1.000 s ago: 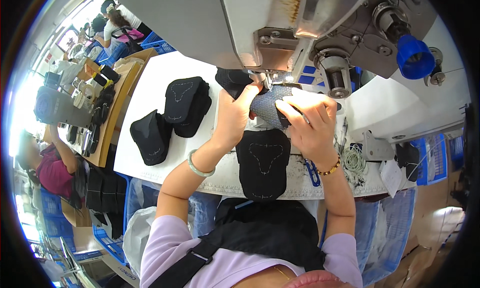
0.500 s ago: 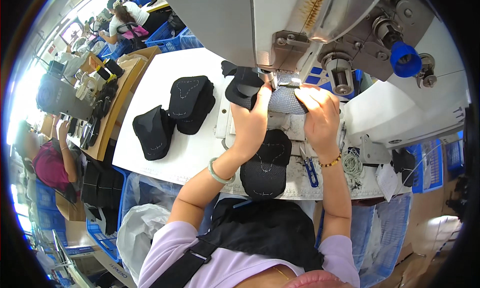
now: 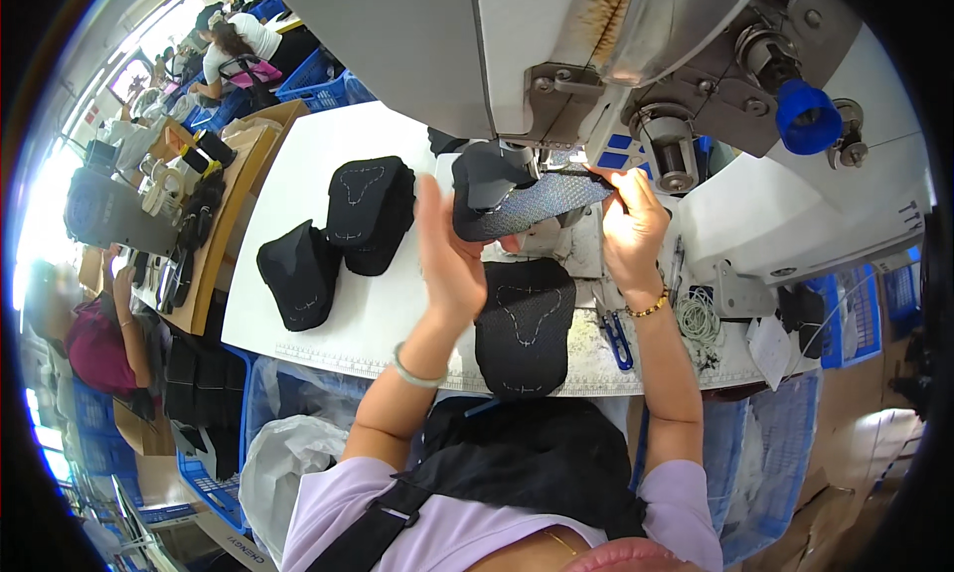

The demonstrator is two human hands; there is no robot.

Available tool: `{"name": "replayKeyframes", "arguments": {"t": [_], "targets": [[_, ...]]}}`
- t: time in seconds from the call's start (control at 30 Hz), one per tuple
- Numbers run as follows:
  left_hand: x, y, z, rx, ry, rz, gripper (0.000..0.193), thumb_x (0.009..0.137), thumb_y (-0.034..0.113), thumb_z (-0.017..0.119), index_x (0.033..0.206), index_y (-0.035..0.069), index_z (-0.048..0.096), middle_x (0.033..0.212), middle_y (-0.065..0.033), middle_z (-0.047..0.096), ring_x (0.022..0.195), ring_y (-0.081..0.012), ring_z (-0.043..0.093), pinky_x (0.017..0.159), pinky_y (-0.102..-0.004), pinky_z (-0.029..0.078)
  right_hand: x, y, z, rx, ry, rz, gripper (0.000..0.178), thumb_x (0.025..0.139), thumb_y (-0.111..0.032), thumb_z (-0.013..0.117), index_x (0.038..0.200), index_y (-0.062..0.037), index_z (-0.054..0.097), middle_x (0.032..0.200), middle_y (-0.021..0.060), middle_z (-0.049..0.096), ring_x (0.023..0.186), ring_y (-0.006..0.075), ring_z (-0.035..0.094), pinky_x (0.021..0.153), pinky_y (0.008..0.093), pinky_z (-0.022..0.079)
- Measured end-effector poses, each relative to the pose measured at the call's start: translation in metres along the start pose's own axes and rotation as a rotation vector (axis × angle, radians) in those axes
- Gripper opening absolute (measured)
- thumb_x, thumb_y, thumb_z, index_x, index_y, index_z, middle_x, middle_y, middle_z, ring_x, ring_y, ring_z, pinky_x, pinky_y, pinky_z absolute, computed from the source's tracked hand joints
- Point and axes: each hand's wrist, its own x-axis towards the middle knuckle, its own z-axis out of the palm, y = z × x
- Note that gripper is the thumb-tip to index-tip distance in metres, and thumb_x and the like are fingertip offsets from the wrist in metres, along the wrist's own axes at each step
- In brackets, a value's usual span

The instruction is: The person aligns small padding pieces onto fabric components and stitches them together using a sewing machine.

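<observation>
A black fabric piece with a grey mesh side (image 3: 537,206) lies under the sewing machine head (image 3: 532,160), its left end curled up. At its right end, the thumb and fingers of my right hand (image 3: 636,229) pinch the dark edge. My left hand (image 3: 449,264) is at the left end with its thumb stretched up, apart from the fabric; its fingers go beneath the piece and are mostly hidden. Nearer to me lies a black padded piece with white marking lines (image 3: 525,328). Two similar black stacks, one marked (image 3: 370,214) and one darker (image 3: 298,274), sit on the left.
Blue-handled snips (image 3: 616,338) and coiled pale cord (image 3: 701,317) lie right of my right forearm. The white table (image 3: 268,319) has a ruler along its front edge. Blue baskets (image 3: 760,473) stand below. Other people work at the left and far left.
My left hand has moved left and down, off the top of the fabric, its thumb now raised. The mesh piece has swung, showing more mesh. My right hand has shifted slightly down.
</observation>
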Motion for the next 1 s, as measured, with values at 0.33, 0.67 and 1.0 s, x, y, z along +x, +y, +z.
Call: {"name": "replayKeyframes", "arguments": {"t": [0.33,0.67,1.0], "targets": [[0.023,0.003,-0.009,0.169,0.13,-0.2,0.025,0.082,0.011,0.059,0.103,-0.002,0.057,0.099,-0.0073,0.06,0.09,-0.0137,0.058,0.076,-0.0268,0.047,-0.003,-0.006,0.001,-0.071,0.155,-0.136,0.031,0.069,0.012,0.058,0.098,0.0012,0.054,0.099,0.0134,0.057,0.09,0.0292,0.056,0.078,0.0336,0.046],[0.009,-0.016,0.013,0.269,0.174,0.158,0.006,0.082,0.004,0.057,0.085,0.0,0.06,0.081,-0.0008,0.059,0.074,-0.0078,0.053,0.068,-0.0219,0.043,-0.018,-0.024,0.003,-0.108,0.024,-0.551,0.041,0.058,0.002,0.064,0.096,-0.0109,0.058,0.1,0.0021,0.057,0.096,0.0223,0.056,0.083,0.0342,0.042],[-0.002,-0.015,0.015,0.645,0.251,0.337,0.015,0.086,0.01,0.052,0.087,-0.005,0.057,0.085,-0.0028,0.057,0.076,-0.0089,0.05,0.067,-0.0232,0.04,-0.008,-0.015,-0.008,-0.039,-0.048,-0.533,0.037,0.057,0.004,0.057,0.091,-0.0092,0.06,0.097,0.0017,0.061,0.095,0.0223,0.058,0.083,0.0335,0.041]]}}
